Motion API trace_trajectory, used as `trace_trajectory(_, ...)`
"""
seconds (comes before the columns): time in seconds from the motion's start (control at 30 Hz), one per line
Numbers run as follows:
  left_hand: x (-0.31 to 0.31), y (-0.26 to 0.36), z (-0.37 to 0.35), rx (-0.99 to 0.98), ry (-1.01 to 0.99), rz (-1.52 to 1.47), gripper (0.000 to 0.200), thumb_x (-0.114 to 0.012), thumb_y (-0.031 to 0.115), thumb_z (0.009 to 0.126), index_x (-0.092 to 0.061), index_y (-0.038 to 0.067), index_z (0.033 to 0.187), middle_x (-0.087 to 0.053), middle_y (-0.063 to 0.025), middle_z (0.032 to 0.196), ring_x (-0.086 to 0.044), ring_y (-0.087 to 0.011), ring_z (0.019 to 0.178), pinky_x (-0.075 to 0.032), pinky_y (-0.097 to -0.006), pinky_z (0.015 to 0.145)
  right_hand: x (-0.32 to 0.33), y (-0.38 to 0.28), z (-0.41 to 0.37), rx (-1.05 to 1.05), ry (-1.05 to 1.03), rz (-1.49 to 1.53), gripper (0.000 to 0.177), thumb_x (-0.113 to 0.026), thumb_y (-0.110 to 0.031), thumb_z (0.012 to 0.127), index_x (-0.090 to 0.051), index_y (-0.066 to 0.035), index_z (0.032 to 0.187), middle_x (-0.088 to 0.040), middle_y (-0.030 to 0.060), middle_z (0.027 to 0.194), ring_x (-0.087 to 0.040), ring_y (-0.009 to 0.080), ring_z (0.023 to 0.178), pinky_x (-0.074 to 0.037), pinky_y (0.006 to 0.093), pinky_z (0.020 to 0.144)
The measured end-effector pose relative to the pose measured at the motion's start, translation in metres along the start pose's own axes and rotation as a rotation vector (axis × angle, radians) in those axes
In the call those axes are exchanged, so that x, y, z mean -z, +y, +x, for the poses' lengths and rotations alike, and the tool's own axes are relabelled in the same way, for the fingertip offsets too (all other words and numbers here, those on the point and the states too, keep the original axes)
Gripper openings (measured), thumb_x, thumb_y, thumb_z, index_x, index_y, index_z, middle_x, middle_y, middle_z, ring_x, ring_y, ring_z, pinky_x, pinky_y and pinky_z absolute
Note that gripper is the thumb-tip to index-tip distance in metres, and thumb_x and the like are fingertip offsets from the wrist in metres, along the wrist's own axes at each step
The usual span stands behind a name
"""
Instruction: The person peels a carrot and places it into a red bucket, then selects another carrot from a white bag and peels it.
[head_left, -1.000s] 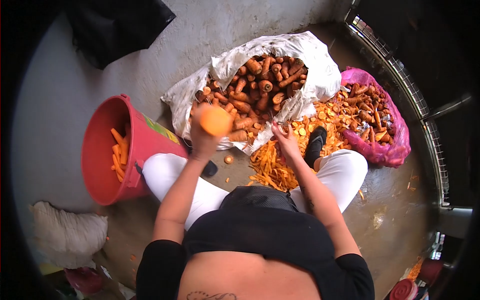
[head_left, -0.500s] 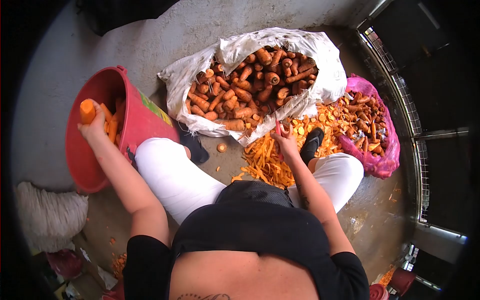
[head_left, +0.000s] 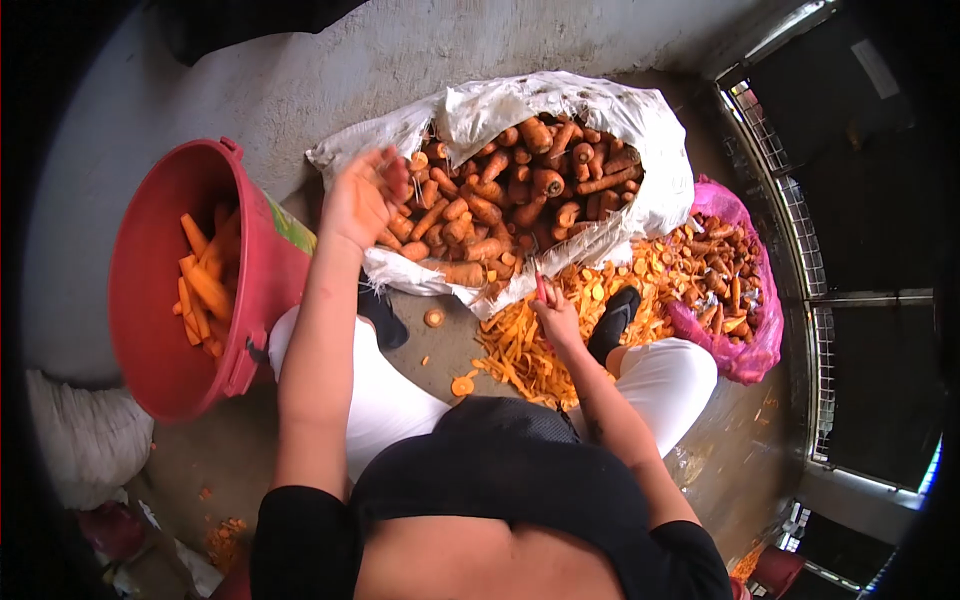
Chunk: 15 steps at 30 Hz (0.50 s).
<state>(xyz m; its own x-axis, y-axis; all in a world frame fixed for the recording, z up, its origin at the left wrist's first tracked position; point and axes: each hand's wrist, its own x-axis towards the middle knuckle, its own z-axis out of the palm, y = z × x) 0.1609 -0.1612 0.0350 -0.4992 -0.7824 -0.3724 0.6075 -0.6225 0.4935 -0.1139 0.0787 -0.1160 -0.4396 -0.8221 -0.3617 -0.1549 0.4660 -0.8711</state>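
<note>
My left hand (head_left: 368, 196) is empty, fingers apart, above the near left edge of a white woven sack (head_left: 660, 150). Unpeeled carrots (head_left: 480, 208) with brownish skins fill the sack's open mouth. My right hand (head_left: 558, 320) is closed around a slim red-handled tool (head_left: 541, 288), pointing up toward the sack's lower rim; its working end is too small to make out. Beneath that hand lies a heap of orange carrot peelings (head_left: 520, 362). Peeled carrots (head_left: 208, 288) rest inside the tilted red bucket (head_left: 150, 372) at my left.
A pink bag (head_left: 765, 340) of carrot scraps stands at the right, beside scattered cut slices (head_left: 652, 268). My sandalled foot (head_left: 613, 325) is among the peelings. A whitish sack (head_left: 90, 440) lies at the lower left, and a wall (head_left: 400, 60) runs behind.
My left hand has let go of a peeled carrot at the bucket and swung right to the sack. The right hand, with its red-handled tool, has shifted slightly down and left.
</note>
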Motion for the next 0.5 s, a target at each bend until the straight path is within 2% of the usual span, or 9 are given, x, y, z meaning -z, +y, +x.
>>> trace_trajectory(0.07, 0.013, -0.012, 0.014, 0.065, 0.088, 0.014, 0.024, -0.056, 0.021, 0.091, -0.060, 0.006, 0.109, -0.063, -0.0060, 0.096, -0.060, -0.0160, 0.085, -0.050, -0.0287, 0.077, -0.005, -0.012, 0.001, -0.117, 0.011, -0.028, 0.014, -0.063, -0.014, 0.083, -0.055, -0.003, 0.086, -0.050, 0.0006, 0.064, -0.048, 0.0096, 0.049, -0.038, 0.0268, 0.047)
trace_trajectory(0.13, 0.011, -0.017, 0.020, 0.018, 0.113, 0.087, 0.024, -0.056, 0.022, 0.091, -0.060, 0.008, 0.109, -0.063, -0.0043, 0.096, -0.060, -0.0143, 0.084, -0.050, -0.0285, 0.076, -0.015, 0.000, 0.014, -0.112, 0.057, -0.018, 0.022, -0.063, -0.019, 0.079, -0.061, 0.002, 0.086, -0.056, 0.0051, 0.066, -0.053, 0.0135, 0.062, -0.043, 0.0302, 0.059)
trace_trajectory(0.2, 0.007, -0.021, 0.022, -0.025, 0.143, 0.166, 0.023, -0.057, 0.023, 0.091, -0.060, 0.008, 0.109, -0.063, -0.0034, 0.095, -0.060, -0.0137, 0.083, -0.049, -0.0284, 0.075, -0.018, 0.005, 0.030, -0.083, 0.028, -0.090, 0.022, -0.062, -0.019, 0.079, -0.061, 0.002, 0.087, -0.054, 0.0031, 0.065, -0.052, 0.0127, 0.061, -0.042, 0.0301, 0.058)
trace_trajectory(0.23, 0.003, -0.023, 0.023, -0.013, 0.179, 0.208, 0.022, -0.057, 0.024, 0.091, -0.060, 0.009, 0.107, -0.063, -0.0024, 0.094, -0.060, -0.0127, 0.082, -0.049, -0.0279, 0.073, -0.020, 0.003, 0.036, -0.096, 0.029, -0.013, 0.025, -0.065, -0.021, 0.078, -0.061, 0.001, 0.088, -0.055, 0.0051, 0.065, -0.052, 0.0142, 0.061, -0.042, 0.0314, 0.058)
trace_trajectory(0.33, 0.003, -0.026, 0.034, 0.025, 0.144, 0.162, 0.022, -0.058, 0.025, 0.090, -0.060, 0.010, 0.106, -0.063, -0.0022, 0.094, -0.060, -0.0125, 0.080, -0.048, -0.0276, 0.072, -0.027, -0.003, 0.069, -0.005, 0.128, 0.045, 0.021, -0.071, -0.015, 0.079, -0.054, -0.003, 0.077, -0.049, -0.0020, 0.064, -0.043, 0.0081, 0.054, -0.036, 0.0275, 0.050)
trace_trajectory(0.37, 0.001, -0.026, 0.038, 0.043, 0.146, 0.163, 0.021, -0.058, 0.025, 0.090, -0.061, 0.010, 0.105, -0.064, -0.0018, 0.094, -0.060, -0.0126, 0.078, -0.048, -0.0276, 0.071, -0.028, -0.002, 0.086, 0.129, 0.219, -0.071, 0.022, -0.075, -0.016, 0.077, -0.056, -0.003, 0.078, -0.050, -0.0025, 0.067, -0.044, 0.0082, 0.059, -0.037, 0.0278, 0.053)
trace_trajectory(0.47, -0.002, -0.027, 0.048, 0.007, 0.168, 0.208, 0.023, -0.058, 0.026, 0.091, -0.061, 0.010, 0.107, -0.064, -0.0009, 0.093, -0.060, -0.0128, 0.078, -0.048, -0.0275, 0.070, -0.020, -0.027, 0.132, 0.241, 0.301, 0.083, 0.021, -0.072, -0.018, 0.080, -0.060, -0.002, 0.085, -0.054, -0.0016, 0.069, -0.047, 0.0090, 0.063, -0.042, 0.0279, 0.058)
trace_trajectory(0.5, -0.001, -0.028, 0.050, -0.002, 0.162, 0.207, 0.024, -0.057, 0.026, 0.091, -0.061, 0.011, 0.109, -0.064, -0.0004, 0.093, -0.060, -0.0127, 0.078, -0.048, -0.0272, 0.070, -0.014, -0.027, 0.152, 0.254, 0.354, -0.082, 0.023, -0.071, -0.021, 0.081, -0.061, -0.001, 0.089, -0.059, 0.0033, 0.071, -0.053, 0.0121, 0.064, -0.045, 0.0296, 0.062)
